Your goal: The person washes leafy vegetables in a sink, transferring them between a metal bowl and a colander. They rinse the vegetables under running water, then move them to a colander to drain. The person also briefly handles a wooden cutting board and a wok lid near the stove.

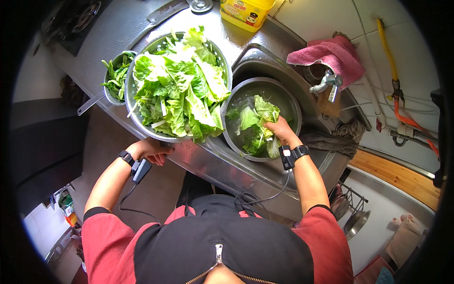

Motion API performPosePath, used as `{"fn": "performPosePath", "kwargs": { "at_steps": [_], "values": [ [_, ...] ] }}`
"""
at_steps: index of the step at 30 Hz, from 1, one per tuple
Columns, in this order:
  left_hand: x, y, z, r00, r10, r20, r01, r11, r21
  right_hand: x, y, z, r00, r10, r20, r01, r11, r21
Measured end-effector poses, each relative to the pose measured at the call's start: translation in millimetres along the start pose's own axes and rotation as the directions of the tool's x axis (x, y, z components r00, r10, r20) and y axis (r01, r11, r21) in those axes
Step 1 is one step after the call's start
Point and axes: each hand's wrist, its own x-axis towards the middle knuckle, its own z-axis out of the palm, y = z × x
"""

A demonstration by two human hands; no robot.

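Note:
A perforated metal colander [130, 117] heaped with torn lettuce leaves [177, 85] stands at the counter's front edge. My left hand [152, 149] is at its near rim, fingers pointing right and partly curled. The rim hides part of this hand, so whether it grips the colander cannot be told. In the sink, a round metal basin [298, 106] holds water and loose greens. My right hand [283, 131] has a bunch of wet lettuce leaves [264, 113] in its grasp, at the basin's right side.
Left of the colander sits a small saucepan [115, 97] of cut greens. Behind it lie a cleaver [166, 13] and a yellow plastic tub [246, 16]. A faucet [328, 85] with a pink towel [330, 53] projects over the sink's right side. A grey rag [330, 142] hangs there.

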Motion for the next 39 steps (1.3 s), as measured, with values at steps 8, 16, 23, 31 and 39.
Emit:
{"fn": "performPosePath", "kwargs": {
  "at_steps": [8, 16, 23, 31, 39],
  "values": [
    [-8, -3, 1, 0.998, 0.065, -0.021, -0.067, 0.994, -0.083, -24, -30, -23, 0.982, -0.078, -0.173, 0.064, 0.994, -0.085],
    [-15, -4, 0, 0.992, 0.124, -0.011, -0.125, 0.984, -0.126, -115, -188, 2, 0.937, -0.349, -0.025, 0.349, 0.937, -0.007],
    [-10, -14, 0, 0.981, 0.194, -0.002, -0.192, 0.973, -0.128, -155, -310, 95, 0.833, -0.483, 0.269, 0.525, 0.843, -0.112],
    [-2, -21, -1, 0.974, 0.226, 0.003, -0.223, 0.965, -0.138, -62, -296, 228, 0.715, -0.609, 0.342, 0.511, 0.123, -0.851],
    [3, -18, -3, 0.982, 0.189, 0.012, -0.188, 0.980, -0.073, -45, -273, 232, 0.761, -0.521, 0.387, 0.495, 0.081, -0.865]
  ]
}}
